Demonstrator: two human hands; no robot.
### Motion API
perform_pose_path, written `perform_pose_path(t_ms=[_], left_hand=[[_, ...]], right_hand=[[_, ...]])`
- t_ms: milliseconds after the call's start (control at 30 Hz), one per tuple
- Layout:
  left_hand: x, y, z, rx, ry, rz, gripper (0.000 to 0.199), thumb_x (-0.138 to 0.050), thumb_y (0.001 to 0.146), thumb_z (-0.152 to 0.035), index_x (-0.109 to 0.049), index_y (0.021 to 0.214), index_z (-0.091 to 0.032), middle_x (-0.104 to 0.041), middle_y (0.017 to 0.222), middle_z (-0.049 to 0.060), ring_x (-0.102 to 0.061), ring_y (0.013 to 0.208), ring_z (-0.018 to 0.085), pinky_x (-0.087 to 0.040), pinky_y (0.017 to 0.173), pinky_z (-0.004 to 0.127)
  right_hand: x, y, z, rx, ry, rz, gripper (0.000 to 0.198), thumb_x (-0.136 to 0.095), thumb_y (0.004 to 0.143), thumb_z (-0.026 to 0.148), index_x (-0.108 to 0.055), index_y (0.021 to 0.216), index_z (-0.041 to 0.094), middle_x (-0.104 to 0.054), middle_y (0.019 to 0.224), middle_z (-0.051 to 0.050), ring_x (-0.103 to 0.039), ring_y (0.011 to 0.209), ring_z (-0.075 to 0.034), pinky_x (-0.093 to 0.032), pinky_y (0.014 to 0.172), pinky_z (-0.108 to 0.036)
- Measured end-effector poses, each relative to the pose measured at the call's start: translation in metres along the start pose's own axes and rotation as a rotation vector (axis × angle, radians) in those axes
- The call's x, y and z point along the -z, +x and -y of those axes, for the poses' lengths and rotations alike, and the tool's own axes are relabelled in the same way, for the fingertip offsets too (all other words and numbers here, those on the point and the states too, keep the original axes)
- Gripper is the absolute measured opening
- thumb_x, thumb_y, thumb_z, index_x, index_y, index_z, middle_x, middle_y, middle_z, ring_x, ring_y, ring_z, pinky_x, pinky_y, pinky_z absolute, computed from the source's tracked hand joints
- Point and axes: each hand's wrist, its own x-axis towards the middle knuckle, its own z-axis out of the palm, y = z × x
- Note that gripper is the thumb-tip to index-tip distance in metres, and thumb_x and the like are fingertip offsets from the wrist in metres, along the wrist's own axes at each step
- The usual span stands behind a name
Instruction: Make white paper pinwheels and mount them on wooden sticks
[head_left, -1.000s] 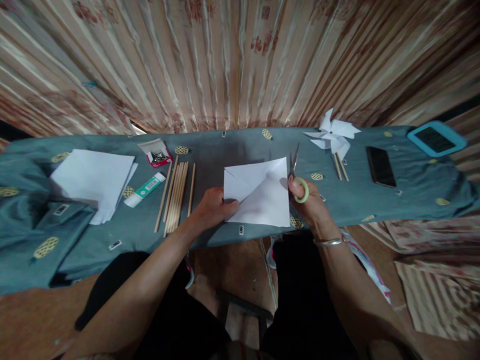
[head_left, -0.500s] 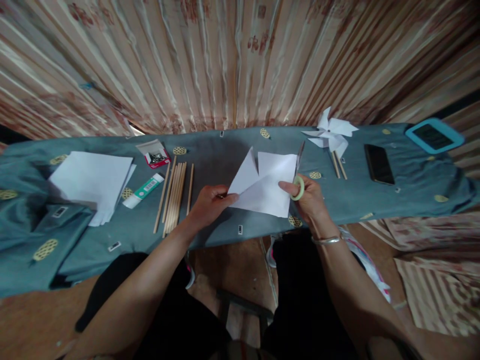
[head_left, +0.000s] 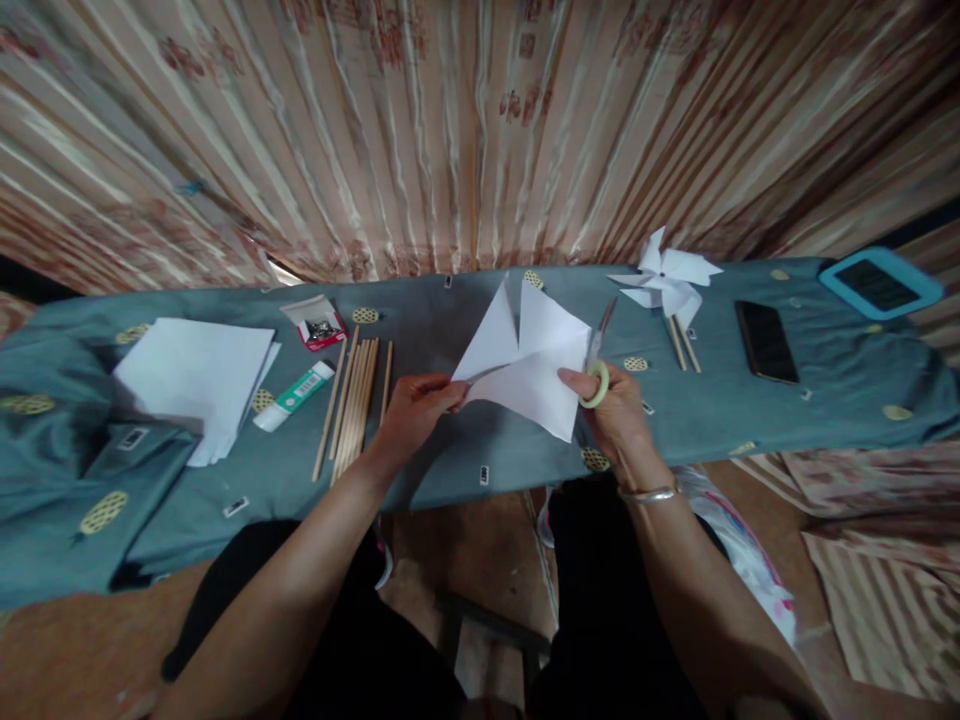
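A white paper sheet, with slits cut in from its edges, is held above the cloth-covered table. My left hand pinches its left corner between thumb and fingers. At the sheet's right edge, my right hand is closed around a pair of scissors with pale green handles. Its blades point up and away from me, beside the paper. The thumb of that hand also lies against the sheet. Part of the scissors is hidden by the fingers.
To the left lie a paper stack, a glue stick, a red box of small metal pieces and several wooden sticks. On the right are paper pinwheels on sticks, a phone and a blue-framed tablet.
The paper's flaps have shifted and its slits gape more, with the right side tilted. Both hands keep their holds. The whole view has moved slightly.
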Motion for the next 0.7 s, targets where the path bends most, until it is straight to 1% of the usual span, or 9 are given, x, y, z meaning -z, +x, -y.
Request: perform_pose_path(t_ms=[133, 233, 300, 367, 433, 467, 533, 600, 700], left_hand=[[0.0, -0.002, -0.001, 0.135, -0.272, -0.031, 0.036, -0.078, 0.067, -0.05, -0.073, 0.072, -0.015, -0.069, 0.068, 0.004, -0.061, 0.064, 0.015, -0.048, 0.063, 0.027], [-0.005, -0.006, -0.002, 0.178, -0.505, 0.03, 0.037, -0.075, 0.072, -0.052, -0.071, 0.077, -0.016, -0.072, 0.08, 0.007, -0.067, 0.077, 0.018, -0.052, 0.068, 0.027], [-0.012, -0.01, 0.0, 0.175, -0.578, 0.05, 0.031, -0.077, 0.072, -0.045, -0.071, 0.08, -0.016, -0.071, 0.086, 0.006, -0.067, 0.084, 0.019, -0.054, 0.071, 0.028], [-0.02, -0.014, 0.003, 0.186, -0.593, 0.052, 0.024, -0.081, 0.069, -0.036, -0.07, 0.081, -0.018, -0.07, 0.088, 0.004, -0.066, 0.085, 0.018, -0.055, 0.074, 0.029], [-0.027, -0.016, 0.007, 0.217, -0.612, 0.047, 0.022, -0.082, 0.069, -0.033, -0.069, 0.079, -0.018, -0.07, 0.088, 0.004, -0.065, 0.084, 0.017, -0.056, 0.077, 0.03], [-0.029, -0.017, 0.008, 0.232, -0.635, 0.031, 0.022, -0.08, 0.072, -0.033, -0.07, 0.083, -0.018, -0.07, 0.09, 0.005, -0.065, 0.085, 0.018, -0.057, 0.077, 0.03], [-0.032, -0.016, 0.008, 0.255, -0.7, -0.054, 0.022, -0.076, 0.078, -0.032, -0.069, 0.094, -0.019, -0.071, 0.096, 0.004, -0.066, 0.086, 0.017, -0.057, 0.077, 0.029], [-0.031, -0.014, 0.007, 0.282, -0.753, -0.184, 0.022, -0.07, 0.084, -0.029, -0.066, 0.104, -0.02, -0.071, 0.099, 0.003, -0.067, 0.085, 0.016, -0.057, 0.076, 0.028], [-0.025, -0.009, 0.004, 0.297, -0.767, -0.337, 0.02, -0.064, 0.089, -0.023, -0.063, 0.109, -0.021, -0.072, 0.095, 0.001, -0.068, 0.083, 0.016, -0.057, 0.075, 0.027]], right_hand=[[-0.004, -0.001, 0.0, 0.003, 0.005, -0.008, 0.025, -0.089, 0.056, 0.025, -0.073, 0.075, 0.019, -0.076, 0.077, 0.002, -0.064, 0.061, -0.013, -0.053, 0.069, -0.029], [-0.008, 0.0, -0.002, 0.014, 0.033, -0.05, 0.026, -0.089, 0.056, 0.024, -0.073, 0.076, 0.019, -0.076, 0.078, 0.002, -0.064, 0.063, -0.012, -0.052, 0.071, -0.029], [-0.012, 0.0, -0.005, 0.016, 0.042, -0.076, 0.025, -0.088, 0.057, 0.024, -0.073, 0.077, 0.018, -0.076, 0.079, 0.002, -0.063, 0.063, -0.012, -0.052, 0.071, -0.029], [-0.018, -0.002, -0.008, 0.027, 0.028, -0.075, 0.024, -0.087, 0.058, 0.026, -0.072, 0.075, 0.018, -0.075, 0.077, 0.002, -0.062, 0.063, -0.012, -0.051, 0.069, -0.029], [-0.026, -0.005, -0.012, 0.041, -0.01, -0.053, 0.025, -0.087, 0.058, 0.028, -0.071, 0.074, 0.018, -0.073, 0.073, 0.003, -0.059, 0.061, -0.011, -0.049, 0.066, -0.027], [-0.03, -0.007, -0.013, 0.044, -0.035, -0.038, 0.026, -0.088, 0.057, 0.03, -0.071, 0.074, 0.019, -0.072, 0.072, 0.003, -0.057, 0.06, -0.011, -0.048, 0.063, -0.026], [-0.037, -0.011, -0.016, 0.036, -0.078, 0.001, 0.031, -0.089, 0.054, 0.034, -0.071, 0.076, 0.02, -0.071, 0.071, 0.004, -0.055, 0.058, -0.01, -0.047, 0.06, -0.025], [-0.043, -0.013, -0.018, 0.025, -0.109, 0.045, 0.035, -0.089, 0.053, 0.039, -0.071, 0.077, 0.021, -0.07, 0.07, 0.005, -0.053, 0.057, -0.01, -0.045, 0.057, -0.024], [-0.047, -0.017, -0.019, 0.026, -0.162, 0.11, 0.037, -0.087, 0.059, 0.047, -0.069, 0.077, 0.021, -0.064, 0.063, 0.005, -0.051, 0.056, -0.009, -0.043, 0.055, -0.022]])
